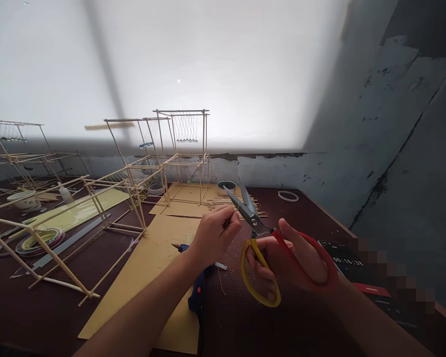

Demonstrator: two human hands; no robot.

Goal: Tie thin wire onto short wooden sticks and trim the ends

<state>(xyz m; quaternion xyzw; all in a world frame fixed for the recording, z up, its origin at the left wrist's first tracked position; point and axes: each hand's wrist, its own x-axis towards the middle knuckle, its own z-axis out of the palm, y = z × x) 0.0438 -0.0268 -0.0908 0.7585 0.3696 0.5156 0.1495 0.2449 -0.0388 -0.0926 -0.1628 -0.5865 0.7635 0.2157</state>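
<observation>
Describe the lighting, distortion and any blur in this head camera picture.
Head view: the backlit white panel glares, washed out; the hands, left hand and right hand, and scissors read dim but sharp; wide-angle bending curves the table edge; a pixelated patch hides things beside the phone.

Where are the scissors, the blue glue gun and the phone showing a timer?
scissors (250, 214): head view, on the blades near the pivot.
blue glue gun (197, 293): head view, on its body.
phone (345, 259): head view, on its screen.

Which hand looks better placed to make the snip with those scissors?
Probably the right hand: it already grips the red-and-yellow-handled scissors, blades open. The left hand pinches something thin beside them.
</observation>
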